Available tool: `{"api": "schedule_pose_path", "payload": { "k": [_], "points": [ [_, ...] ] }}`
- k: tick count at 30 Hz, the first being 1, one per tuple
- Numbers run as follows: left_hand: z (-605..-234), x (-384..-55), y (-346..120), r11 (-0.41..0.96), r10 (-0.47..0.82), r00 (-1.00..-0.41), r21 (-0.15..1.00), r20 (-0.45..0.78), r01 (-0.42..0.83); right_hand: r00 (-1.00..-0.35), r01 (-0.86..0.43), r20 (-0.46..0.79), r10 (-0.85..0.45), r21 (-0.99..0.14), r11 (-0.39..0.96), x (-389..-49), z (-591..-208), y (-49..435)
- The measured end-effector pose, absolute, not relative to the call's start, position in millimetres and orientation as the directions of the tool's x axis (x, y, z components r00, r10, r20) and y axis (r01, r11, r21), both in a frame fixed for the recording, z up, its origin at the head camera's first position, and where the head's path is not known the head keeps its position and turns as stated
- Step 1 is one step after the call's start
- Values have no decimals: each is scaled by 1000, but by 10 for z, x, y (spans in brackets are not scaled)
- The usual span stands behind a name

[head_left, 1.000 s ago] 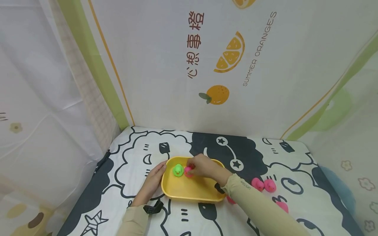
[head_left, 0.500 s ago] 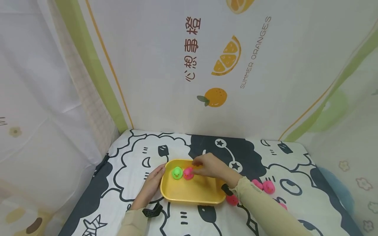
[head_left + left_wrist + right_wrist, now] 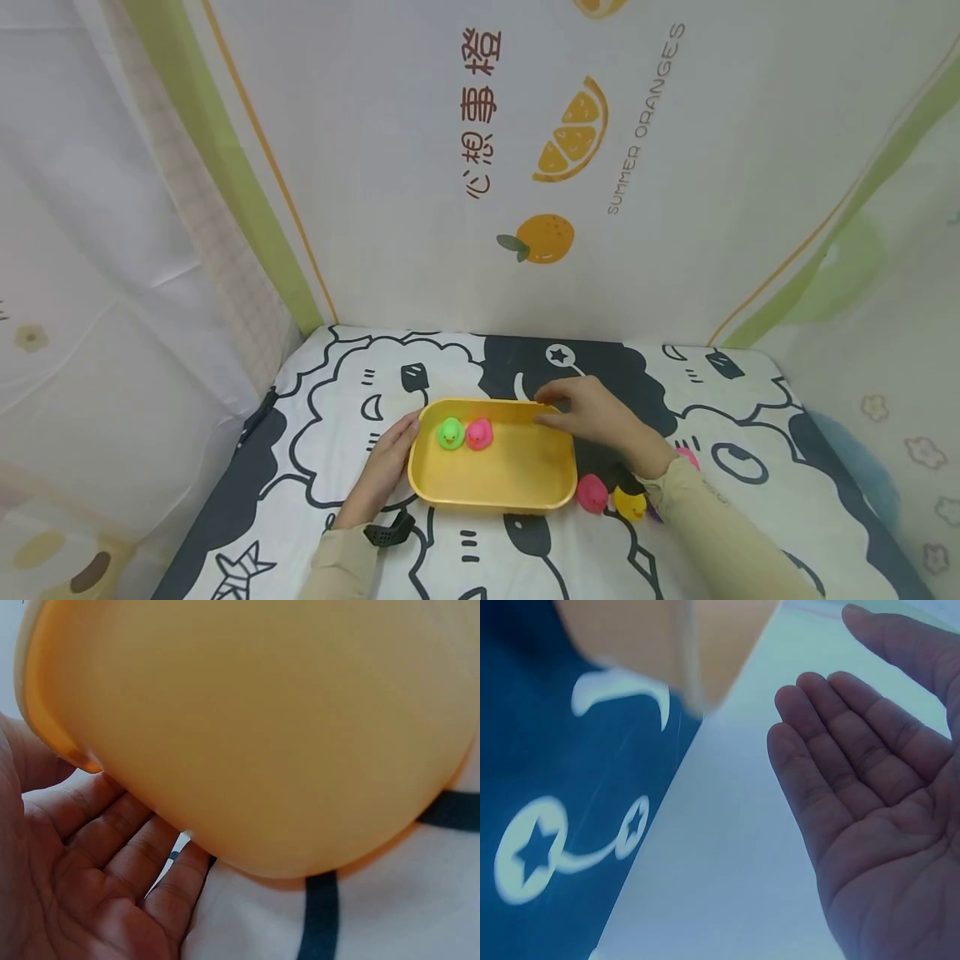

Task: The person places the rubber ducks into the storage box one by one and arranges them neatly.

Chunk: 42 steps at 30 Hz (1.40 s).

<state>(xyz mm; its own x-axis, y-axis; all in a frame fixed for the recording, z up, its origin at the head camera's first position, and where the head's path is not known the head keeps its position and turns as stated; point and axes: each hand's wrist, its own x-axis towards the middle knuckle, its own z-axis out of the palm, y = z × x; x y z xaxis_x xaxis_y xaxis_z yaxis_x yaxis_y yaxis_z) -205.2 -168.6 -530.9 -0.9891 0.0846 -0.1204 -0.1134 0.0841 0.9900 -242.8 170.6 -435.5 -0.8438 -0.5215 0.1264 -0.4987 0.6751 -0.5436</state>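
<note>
A yellow tray (image 3: 495,492) sits on the patterned cloth, with a green rubber duck (image 3: 451,434) and a pink rubber duck (image 3: 479,434) side by side near its left end. My left hand (image 3: 390,462) holds the tray's left edge; in the left wrist view its fingers (image 3: 112,825) go against the underside and the thumb meets the rim. Over the tray's far right corner is my right hand (image 3: 596,417), holding nothing. The right wrist view shows its palm (image 3: 885,847) with extended fingers and the thumb apart, near a blurred part of the tray (image 3: 660,645).
Right of the tray lie another pink duck (image 3: 592,493) and a yellow duck (image 3: 629,504). A purple thing (image 3: 654,512) and one more pink duck (image 3: 687,456) are partly hidden by the right arm. A printed white curtain (image 3: 405,167) hangs behind the table.
My right hand has let go of the pink duck beside the green one and moved right, to the tray's far right corner. The left hand stays on the tray's edge.
</note>
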Motion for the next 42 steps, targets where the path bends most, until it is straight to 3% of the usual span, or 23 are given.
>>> {"api": "schedule_pose_path", "payload": {
  "k": [7,15,23,37,42],
  "points": [
    [-5315,-2086,-1691,87,79,-989,989,-126,-119,-884,-452,144,-444,-507,734,-2310,-4362,2220],
    [-5327,-2061,-1691,90,78,-988,988,-131,-124,-945,-306,72,-318,-528,792,-2116,-4505,2791],
    [-5340,-2061,-1701,78,73,-987,988,-141,-135,-966,-223,8,-260,-539,812,-1960,-4705,3251],
    [-5352,-2032,-1701,78,78,-988,988,-137,-131,-977,-128,-58,-204,-606,785,-1780,-4873,3489],
    [-5350,-2035,-1699,87,79,-988,988,-132,-125,-978,-110,-82,-193,-583,805,-1784,-4908,3492]
  ]
}}
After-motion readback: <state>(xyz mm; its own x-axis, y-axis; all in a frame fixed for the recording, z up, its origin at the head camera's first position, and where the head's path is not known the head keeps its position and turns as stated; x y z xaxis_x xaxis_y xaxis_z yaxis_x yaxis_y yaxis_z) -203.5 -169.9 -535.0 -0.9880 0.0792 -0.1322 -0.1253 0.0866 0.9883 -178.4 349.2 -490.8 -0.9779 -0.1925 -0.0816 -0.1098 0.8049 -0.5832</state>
